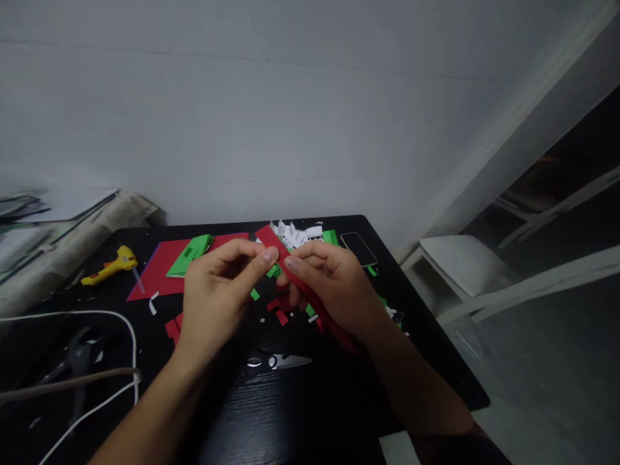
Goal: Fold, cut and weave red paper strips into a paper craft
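Note:
A long red paper strip (272, 240) is held slantwise above the black table, its far end pointing up and left. My left hand (221, 284) pinches its left edge between thumb and forefinger. On the other side, my right hand (334, 281) grips the same strip with the thumb on top and fingers curled under. The strip's lower part runs beneath the right hand and is partly hidden. Scissors (290, 361) lie on the table below the hands. Red paper scraps (279, 311) and white cut paper (303, 234) are scattered behind and under the hands.
To the left lie a yellow glue gun (113, 265), red sheets (155, 274) with folded green paper (191, 255), and a white cable (132, 336). A phone (358, 248) rests near the table's back right corner. A white chair (455, 265) stands beyond the right edge.

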Tool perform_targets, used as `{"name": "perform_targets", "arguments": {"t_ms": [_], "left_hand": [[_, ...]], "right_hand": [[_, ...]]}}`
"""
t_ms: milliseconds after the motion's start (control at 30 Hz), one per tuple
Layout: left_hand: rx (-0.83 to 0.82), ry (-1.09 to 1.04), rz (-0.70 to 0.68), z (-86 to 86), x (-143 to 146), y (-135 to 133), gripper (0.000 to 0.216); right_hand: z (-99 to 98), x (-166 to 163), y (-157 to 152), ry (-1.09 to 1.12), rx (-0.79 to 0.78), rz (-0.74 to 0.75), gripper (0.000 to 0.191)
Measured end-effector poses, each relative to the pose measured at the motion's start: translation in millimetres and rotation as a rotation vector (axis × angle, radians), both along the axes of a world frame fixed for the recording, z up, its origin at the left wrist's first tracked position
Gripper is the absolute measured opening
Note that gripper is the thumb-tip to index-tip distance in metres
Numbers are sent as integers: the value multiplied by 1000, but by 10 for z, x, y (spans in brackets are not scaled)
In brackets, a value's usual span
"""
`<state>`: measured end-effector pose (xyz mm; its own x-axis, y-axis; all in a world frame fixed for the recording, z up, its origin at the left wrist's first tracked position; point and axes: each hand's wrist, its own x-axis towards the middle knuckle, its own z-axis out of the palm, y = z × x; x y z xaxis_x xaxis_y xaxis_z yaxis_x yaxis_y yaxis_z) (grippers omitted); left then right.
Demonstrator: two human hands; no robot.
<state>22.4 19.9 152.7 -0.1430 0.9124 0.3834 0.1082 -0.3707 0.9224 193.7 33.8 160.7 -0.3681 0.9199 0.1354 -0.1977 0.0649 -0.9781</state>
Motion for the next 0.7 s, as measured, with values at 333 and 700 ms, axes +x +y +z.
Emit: {"name": "perform_targets", "arguments": {"t_ms": [333,700], "left_hand": [[-49,78,-70,105,-126,37,12],[-5,264,-68,162,-285,-9,6]], "right_hand": [[-38,-23,-15,-24,0,76,24],[-10,30,-26,-168,102,161,20]]}}
